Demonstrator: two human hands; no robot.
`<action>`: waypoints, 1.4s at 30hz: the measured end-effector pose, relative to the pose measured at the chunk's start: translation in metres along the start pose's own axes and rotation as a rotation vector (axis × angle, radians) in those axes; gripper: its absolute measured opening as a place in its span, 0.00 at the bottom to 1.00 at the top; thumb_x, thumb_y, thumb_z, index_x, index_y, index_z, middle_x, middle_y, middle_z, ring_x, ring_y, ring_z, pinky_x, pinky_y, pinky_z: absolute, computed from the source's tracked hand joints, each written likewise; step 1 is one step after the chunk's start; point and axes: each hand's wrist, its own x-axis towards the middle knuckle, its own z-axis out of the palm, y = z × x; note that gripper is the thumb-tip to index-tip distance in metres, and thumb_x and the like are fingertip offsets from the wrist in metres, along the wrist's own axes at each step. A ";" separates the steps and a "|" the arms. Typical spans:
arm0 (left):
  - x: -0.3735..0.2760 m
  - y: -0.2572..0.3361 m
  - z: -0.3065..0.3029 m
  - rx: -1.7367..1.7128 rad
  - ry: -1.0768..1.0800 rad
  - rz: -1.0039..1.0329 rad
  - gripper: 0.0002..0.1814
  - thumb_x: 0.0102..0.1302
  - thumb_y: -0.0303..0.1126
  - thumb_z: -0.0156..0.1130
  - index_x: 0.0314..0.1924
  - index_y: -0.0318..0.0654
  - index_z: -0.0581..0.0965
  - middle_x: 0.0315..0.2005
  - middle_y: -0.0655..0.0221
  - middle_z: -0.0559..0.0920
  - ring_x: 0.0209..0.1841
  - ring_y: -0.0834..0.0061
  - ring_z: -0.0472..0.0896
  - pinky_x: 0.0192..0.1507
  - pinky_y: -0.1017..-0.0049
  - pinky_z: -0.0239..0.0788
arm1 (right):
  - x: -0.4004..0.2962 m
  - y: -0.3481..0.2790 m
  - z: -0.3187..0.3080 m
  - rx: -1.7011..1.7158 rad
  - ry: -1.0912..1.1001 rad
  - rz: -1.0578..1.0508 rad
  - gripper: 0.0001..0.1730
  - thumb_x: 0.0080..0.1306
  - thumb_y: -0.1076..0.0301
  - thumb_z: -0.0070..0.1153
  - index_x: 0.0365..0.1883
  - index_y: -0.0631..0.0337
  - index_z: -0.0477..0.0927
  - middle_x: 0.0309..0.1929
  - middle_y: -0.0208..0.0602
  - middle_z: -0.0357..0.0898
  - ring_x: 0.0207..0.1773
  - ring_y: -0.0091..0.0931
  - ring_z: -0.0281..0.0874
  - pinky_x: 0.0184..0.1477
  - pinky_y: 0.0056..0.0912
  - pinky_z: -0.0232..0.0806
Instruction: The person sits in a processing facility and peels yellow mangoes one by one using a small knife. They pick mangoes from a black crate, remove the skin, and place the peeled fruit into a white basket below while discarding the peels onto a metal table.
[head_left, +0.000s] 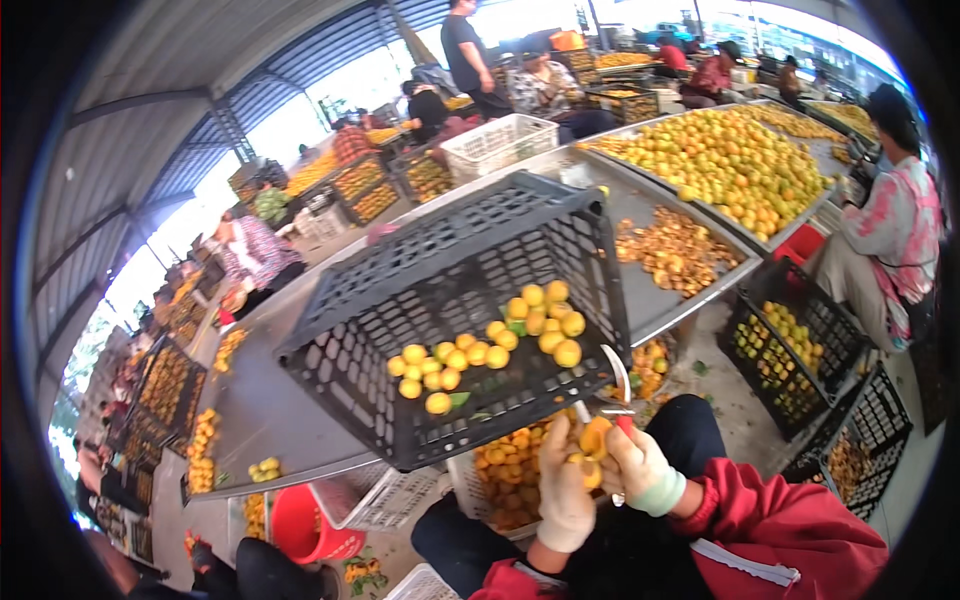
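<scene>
Both my hands wear pale gloves and meet above my lap. My left hand holds an opened orange fruit, apparently an apricot, split into two halves. A knife with a curved blade and red handle is gripped in my right hand, its blade pointing up; that hand's fingers also touch the fruit. Right before me a black plastic crate lies tipped on its side on the metal table, with several whole yellow apricots and a few leaves inside. Below my hands stands a white basket full of orange fruit pieces.
Loose apricots line the metal table's left edge. A red bucket stands below it. Brown-orange scraps and a large apricot heap lie right. Black crates stand near a seated person.
</scene>
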 end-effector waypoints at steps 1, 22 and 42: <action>-0.005 0.005 0.003 -0.326 0.030 -0.303 0.31 0.75 0.48 0.45 0.68 0.31 0.63 0.54 0.56 0.75 0.54 0.62 0.76 0.61 0.66 0.66 | -0.001 -0.003 -0.005 0.067 -0.087 0.029 0.17 0.76 0.47 0.45 0.38 0.49 0.71 0.18 0.16 0.59 0.16 0.14 0.53 0.19 0.21 0.46; -0.001 0.016 -0.026 -0.982 -0.057 -0.758 0.26 0.75 0.49 0.44 0.62 0.37 0.70 0.37 0.72 0.75 0.31 0.79 0.69 0.31 0.76 0.57 | 0.027 -0.026 0.040 0.225 -0.172 -0.394 0.17 0.75 0.63 0.45 0.24 0.54 0.64 0.17 0.22 0.54 0.17 0.18 0.50 0.21 0.25 0.46; -0.045 -0.024 0.009 0.507 0.048 0.030 0.27 0.61 0.27 0.62 0.61 0.34 0.70 0.56 0.51 0.73 0.56 0.54 0.74 0.58 0.64 0.68 | 0.016 -0.021 0.038 0.149 -0.247 -0.159 0.20 0.74 0.65 0.49 0.20 0.49 0.63 0.13 0.22 0.53 0.13 0.19 0.48 0.16 0.24 0.42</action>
